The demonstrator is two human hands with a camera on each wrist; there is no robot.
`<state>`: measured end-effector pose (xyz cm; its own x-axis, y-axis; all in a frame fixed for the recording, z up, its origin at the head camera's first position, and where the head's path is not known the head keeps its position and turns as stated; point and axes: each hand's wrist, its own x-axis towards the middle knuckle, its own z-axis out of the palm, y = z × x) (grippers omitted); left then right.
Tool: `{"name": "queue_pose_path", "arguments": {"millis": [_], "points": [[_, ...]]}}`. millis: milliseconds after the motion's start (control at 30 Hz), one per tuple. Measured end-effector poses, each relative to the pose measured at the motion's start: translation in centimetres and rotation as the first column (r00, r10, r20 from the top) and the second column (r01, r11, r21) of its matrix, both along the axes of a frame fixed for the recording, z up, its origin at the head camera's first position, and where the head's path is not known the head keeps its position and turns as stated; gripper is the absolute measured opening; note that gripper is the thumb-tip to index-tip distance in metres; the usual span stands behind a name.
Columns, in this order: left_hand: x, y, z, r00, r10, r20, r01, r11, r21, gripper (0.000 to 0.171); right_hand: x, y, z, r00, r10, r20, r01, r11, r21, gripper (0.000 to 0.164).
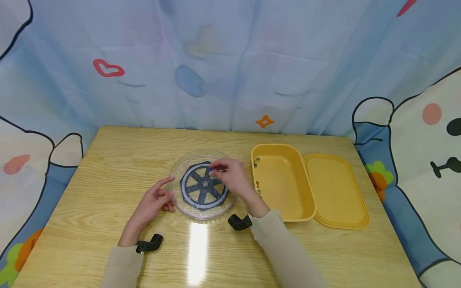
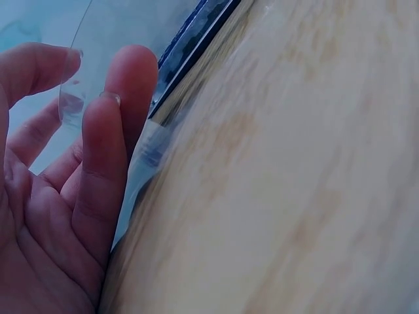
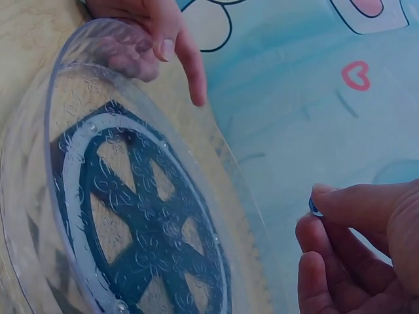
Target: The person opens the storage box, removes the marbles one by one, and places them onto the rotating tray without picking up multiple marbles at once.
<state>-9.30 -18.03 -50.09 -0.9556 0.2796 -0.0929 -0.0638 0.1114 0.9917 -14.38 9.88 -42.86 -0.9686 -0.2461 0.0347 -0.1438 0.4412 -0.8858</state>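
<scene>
A clear round dish (image 1: pixel 173 206) with raised patterns stands on the table, and a dark spoked hexagon with a pale ring (image 1: pixel 202 202) shows in its base. Over the dish, my right hand (image 1: pixel 232 178) pinches a small blue bead or marble (image 3: pixel 315 208) between thumb and fingertips. My left hand (image 1: pixel 153 204) is at the dish's left rim with relaxed fingers, the index finger reaching over the edge. In the left wrist view, the fingers (image 2: pixel 95 137) lie close to the transparent wall; how firmly they touch it, I cannot tell.
Right of the dish stands a yellow tub (image 1: pixel 309 208) with several small marbles (image 1: pixel 256 161) along its left side. A yellow lid (image 1: pixel 336 192) lies beside it, against its right side. A patterned blue curtain (image 1: pixel 223 92) hangs behind the wooden table (image 1: pixel 119 168).
</scene>
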Motion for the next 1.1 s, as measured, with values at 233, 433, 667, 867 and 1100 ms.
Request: {"name": "queue_pose_path", "arguments": {"millis": [233,433,667,867,1100], "points": [[0.1,0.0,0.2,1.000,0.001,0.002,-0.001,1.000,-0.001,0.051,0.0,-0.3,-0.5,0.999,0.006,0.044,-0.004,0.999,-0.045,0.017],[0.1,0.0,0.2,1.000,0.005,0.004,-0.005,1.000,-0.007,0.051,-0.1,0.0,-0.2,0.998,0.022,0.059,-0.016,0.994,-0.109,0.020],[0.1,0.0,0.0,1.000,0.002,0.002,-0.002,1.000,-0.013,0.050,-0.6,1.7,1.6,0.998,-0.047,0.047,0.050,0.996,-0.071,0.020],[0.2,0.1,0.0,1.000,0.014,0.008,-0.013,1.000,-0.015,0.050,-1.3,4.4,3.3,0.994,-0.108,0.009,0.109,0.994,-0.031,0.020],[0.3,0.2,0.1,1.000,0.013,0.008,-0.012,1.000,-0.014,0.051,-2.5,7.9,3.8,0.987,-0.158,0.024,0.159,0.986,-0.047,0.023]]}}
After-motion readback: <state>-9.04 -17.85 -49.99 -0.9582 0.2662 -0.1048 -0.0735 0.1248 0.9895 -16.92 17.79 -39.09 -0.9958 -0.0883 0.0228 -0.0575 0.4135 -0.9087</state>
